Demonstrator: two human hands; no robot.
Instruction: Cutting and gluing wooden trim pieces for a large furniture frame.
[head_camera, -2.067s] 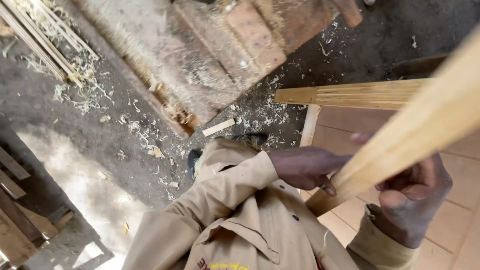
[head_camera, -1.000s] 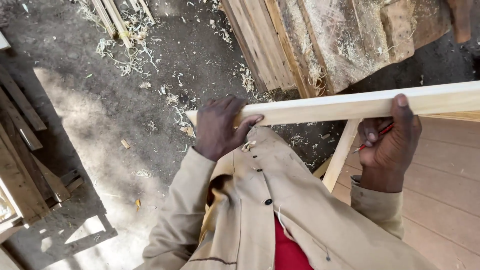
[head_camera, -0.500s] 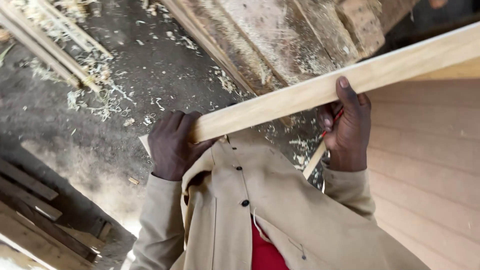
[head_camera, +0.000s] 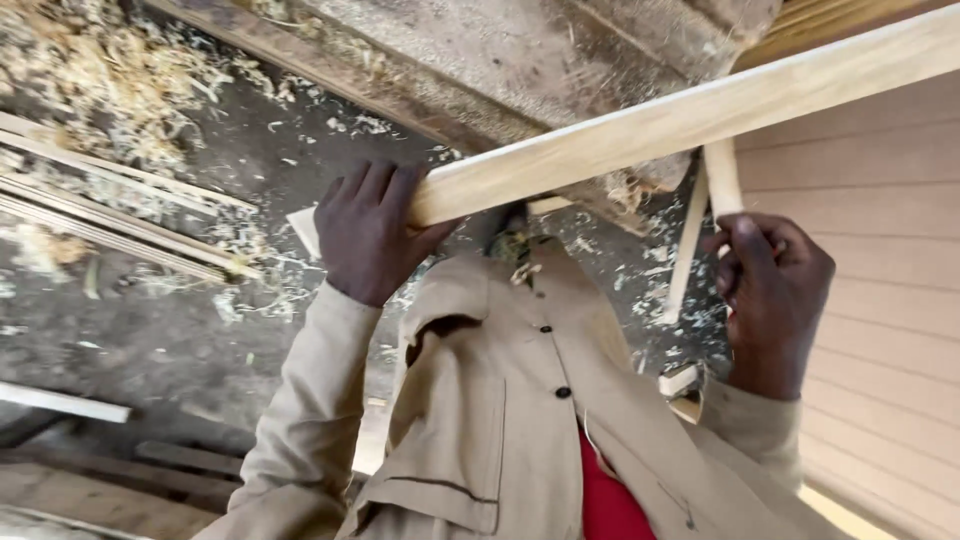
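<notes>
A long pale wooden plank (head_camera: 690, 115) runs from the middle left up to the top right. My left hand (head_camera: 368, 232) grips its near end, fingers wrapped over the top. My right hand (head_camera: 775, 290) is below the plank, off it, closed around a shorter pale wooden strip (head_camera: 722, 178) that points up toward the plank's underside. I cannot tell whether that strip touches the plank. My tan jacket and red shirt fill the lower middle.
A panelled wooden board (head_camera: 880, 290) lies at the right. Rough dark timber (head_camera: 520, 60) sits above the plank. Wood shavings (head_camera: 110, 90) and thin slats (head_camera: 110, 215) lie on the dirt floor at left. Another thin stick (head_camera: 685, 250) leans beside my right hand.
My right hand has come off the plank's top edge and now holds a short strip below it. My left hand still grips the plank end. The view has shifted.
</notes>
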